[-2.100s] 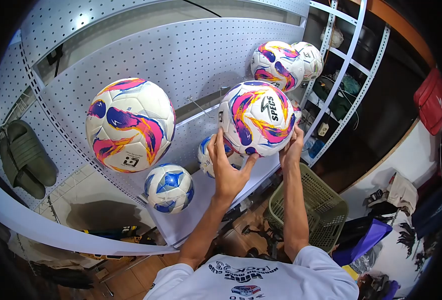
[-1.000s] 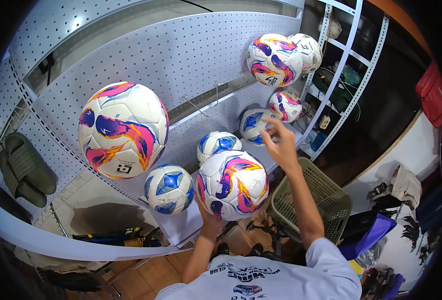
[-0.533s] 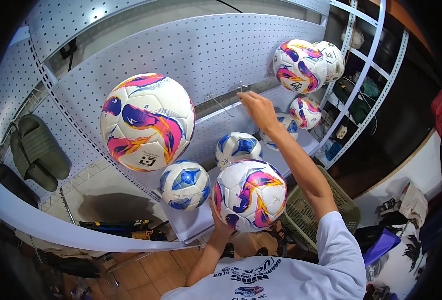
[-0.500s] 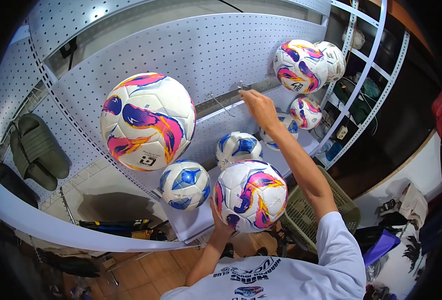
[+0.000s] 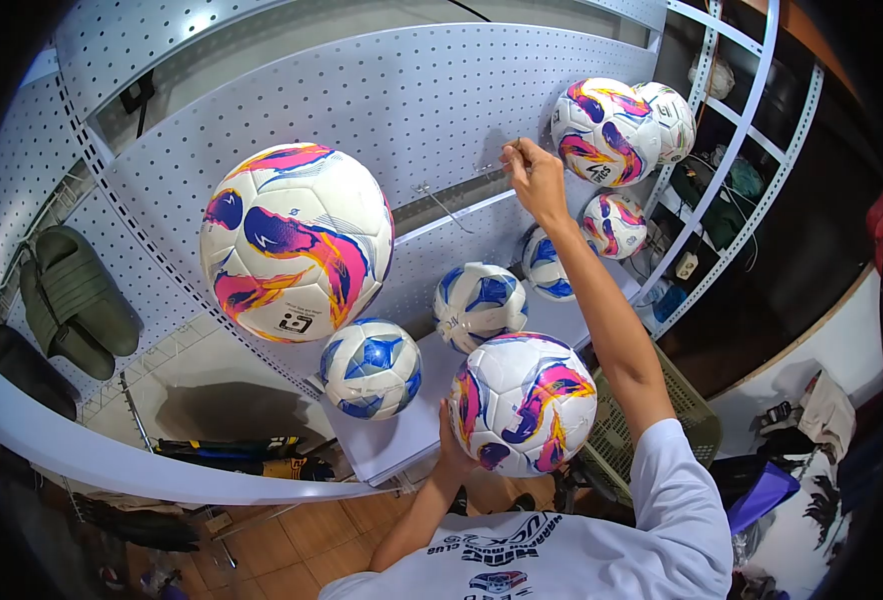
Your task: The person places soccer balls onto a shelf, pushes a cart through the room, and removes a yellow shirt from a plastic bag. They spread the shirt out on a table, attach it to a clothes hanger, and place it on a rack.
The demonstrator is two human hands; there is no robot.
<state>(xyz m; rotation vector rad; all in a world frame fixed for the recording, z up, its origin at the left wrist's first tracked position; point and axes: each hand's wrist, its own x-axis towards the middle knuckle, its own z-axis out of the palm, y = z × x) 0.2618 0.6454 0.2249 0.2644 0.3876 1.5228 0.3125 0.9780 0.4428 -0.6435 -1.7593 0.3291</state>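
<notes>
The left hand [image 5: 454,450] cradled a white football with pink, purple and orange swirls [image 5: 522,403] from below, palm and fingers cupped under it, so the ball sat low in the view just above the person's white shirt [image 5: 562,560] and in front of the edge of a flat white shelf [image 5: 402,440]. The right hand [image 5: 534,178] was raised to the grey pegboard wall [image 5: 362,110], fingers pinched narrowly around a thin metal peg hook [image 5: 510,150] that stuck out of the board; another bare hook [image 5: 442,205] stood to its left. A larger football of the same pattern [image 5: 297,243] hung on the board at the left, well apart from both hands. 3 small blue-and-white balls [image 5: 370,368] rested on the shelf, one just beside the held ball. Near the raised hand, on the right, 2 more patterned balls [image 5: 602,132] hung high, with a smaller one [image 5: 612,224] below them. A pair of dark green slides [image 5: 62,310] hung at the far left, and a green plastic basket [image 5: 622,440] stood under the right arm.
</notes>
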